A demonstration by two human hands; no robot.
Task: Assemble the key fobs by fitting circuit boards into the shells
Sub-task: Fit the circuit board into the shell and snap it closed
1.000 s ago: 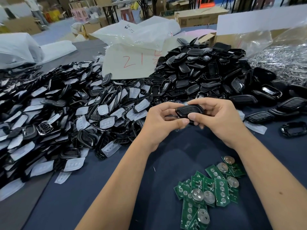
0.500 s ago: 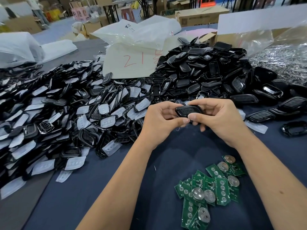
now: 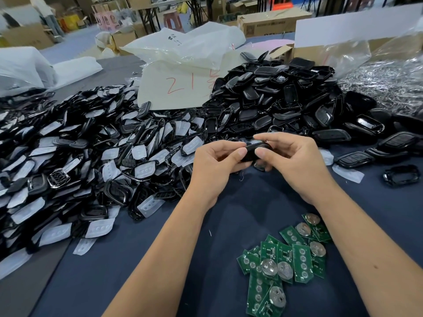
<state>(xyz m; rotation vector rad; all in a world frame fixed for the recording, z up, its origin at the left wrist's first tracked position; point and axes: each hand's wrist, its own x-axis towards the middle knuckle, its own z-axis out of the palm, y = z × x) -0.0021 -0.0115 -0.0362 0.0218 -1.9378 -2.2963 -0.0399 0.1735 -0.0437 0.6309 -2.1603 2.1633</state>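
Centre frame, left hand [image 3: 215, 165] and right hand [image 3: 295, 163] both grip small black plastic key fob shell [image 3: 254, 153], thumbs pressing its near edge, above navy surface [image 3: 137, 271]

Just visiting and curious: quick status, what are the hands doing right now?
Left hand and right hand both pinching one black key fob shell. Green circuit boards waiting on the blue cloth. Nothing in the way.

Both forearms reach forward, left hand [image 3: 214, 167] and right hand [image 3: 295, 164] meeting, fingers curled in a grip
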